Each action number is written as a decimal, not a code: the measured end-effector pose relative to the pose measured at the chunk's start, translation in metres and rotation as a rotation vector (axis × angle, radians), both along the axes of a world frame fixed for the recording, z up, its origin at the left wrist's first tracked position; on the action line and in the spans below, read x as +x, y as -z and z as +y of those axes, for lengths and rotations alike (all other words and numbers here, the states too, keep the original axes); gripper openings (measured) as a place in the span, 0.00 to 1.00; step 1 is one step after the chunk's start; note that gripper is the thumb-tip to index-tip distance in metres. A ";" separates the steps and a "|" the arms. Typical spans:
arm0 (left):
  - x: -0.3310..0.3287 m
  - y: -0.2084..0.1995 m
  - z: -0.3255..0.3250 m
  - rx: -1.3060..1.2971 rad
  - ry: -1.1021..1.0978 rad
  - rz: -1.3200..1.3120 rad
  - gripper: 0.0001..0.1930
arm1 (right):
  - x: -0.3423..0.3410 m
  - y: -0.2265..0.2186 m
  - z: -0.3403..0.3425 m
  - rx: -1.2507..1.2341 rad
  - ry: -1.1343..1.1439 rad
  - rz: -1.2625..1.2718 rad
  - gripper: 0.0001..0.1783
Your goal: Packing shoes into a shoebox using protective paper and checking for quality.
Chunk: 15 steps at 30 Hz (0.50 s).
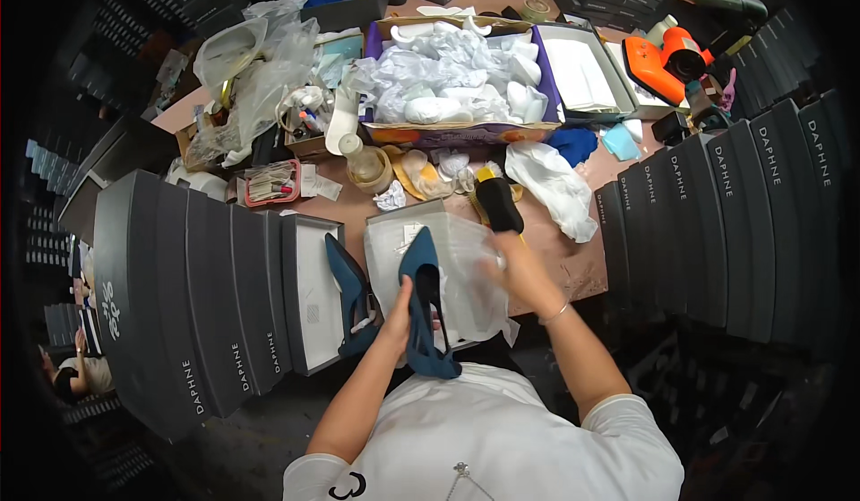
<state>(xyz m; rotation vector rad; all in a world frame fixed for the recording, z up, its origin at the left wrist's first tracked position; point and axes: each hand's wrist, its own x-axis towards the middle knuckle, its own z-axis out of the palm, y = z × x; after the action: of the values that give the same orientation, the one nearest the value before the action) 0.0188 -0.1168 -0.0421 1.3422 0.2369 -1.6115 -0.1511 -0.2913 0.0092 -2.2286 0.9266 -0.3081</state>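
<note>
Work surface: a pinkish-brown table (573,263), scuffed and crowded beyond the hands. Straight ahead of them stands a large purple-sided carton (466,133), filled with crumpled white paper and white padded forms. Between carton and hands: a clear bottle (352,147), loose wads and a dark brush (497,201) with yellow parts, just beyond the right hand (521,272). A crumpled white sheet (551,187) lies farther out on that side; an orange appliance (652,69) sits at the far right. Upright dark grey boxes flank both hands — a left row (148,277) and a right row (690,223). Well off to the left, another person (88,374) is partly visible.

Hand pose: the left hand (394,326) grips a teal-blue pump (417,322) by its side, toe pointing away from the body, heel end nearest the white shirt. Right hand is apart from the left, forearm angled inward, at the edge of the translucent wrapping paper (470,272); fingers blurred — cannot tell whether they pinch it. Second pump (348,277) rests in an open box (312,331), left of the left hand.
</note>
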 end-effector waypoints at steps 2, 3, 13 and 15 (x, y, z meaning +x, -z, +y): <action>-0.011 0.027 -0.002 0.151 0.043 -0.044 0.45 | -0.015 0.019 -0.043 -0.090 0.239 -0.126 0.36; -0.011 0.036 -0.004 0.142 0.049 -0.052 0.44 | -0.016 0.032 -0.047 -0.165 0.249 -0.071 0.40; 0.011 0.040 0.025 0.212 0.057 -0.027 0.47 | -0.032 0.114 -0.101 -0.069 0.476 -0.295 0.37; 0.008 0.046 0.026 0.254 0.029 -0.045 0.45 | -0.043 0.083 -0.128 0.033 0.528 -0.299 0.38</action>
<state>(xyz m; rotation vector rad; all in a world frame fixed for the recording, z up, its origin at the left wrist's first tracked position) 0.0267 -0.0904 -0.0877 1.5788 0.4066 -1.6136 -0.1938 -0.4197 -0.0740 -1.8087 1.3239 -0.8327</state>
